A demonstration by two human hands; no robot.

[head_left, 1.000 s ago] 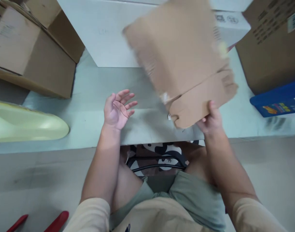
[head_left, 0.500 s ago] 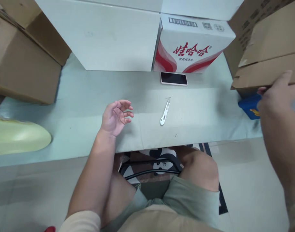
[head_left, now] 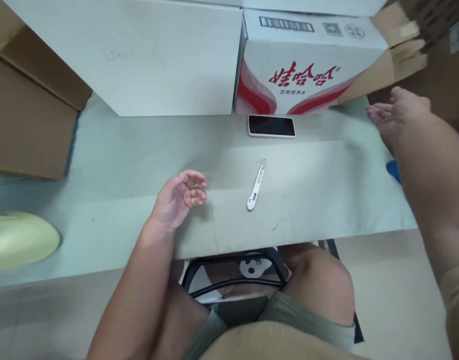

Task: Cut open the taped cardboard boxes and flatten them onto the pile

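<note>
My left hand [head_left: 179, 197] rests palm-up on the pale green tabletop [head_left: 139, 150], fingers loosely curled apart with nothing between them. To its right lies a slim white tool [head_left: 255, 189], with a thin hooked bit at its far end. A phone [head_left: 272, 126] with a dark screen lies beyond the tool, against the white and red carton [head_left: 300, 70]. My right hand [head_left: 400, 110] is stretched out at the far right, palm turned up, fingers apart and holding nothing, near a brown cardboard flap [head_left: 394, 65].
Large white boxes [head_left: 169, 60] stand along the back. A brown carton [head_left: 30, 120] is at the left, with a yellow-green rounded object [head_left: 22, 240] nearer the front edge. Something blue [head_left: 393, 170] shows beside my right forearm.
My right hand has left the brown box at the right and turned palm-up. That box has moved back, away from the blue object. The camera view has shifted; my left hand stays much the same.
</note>
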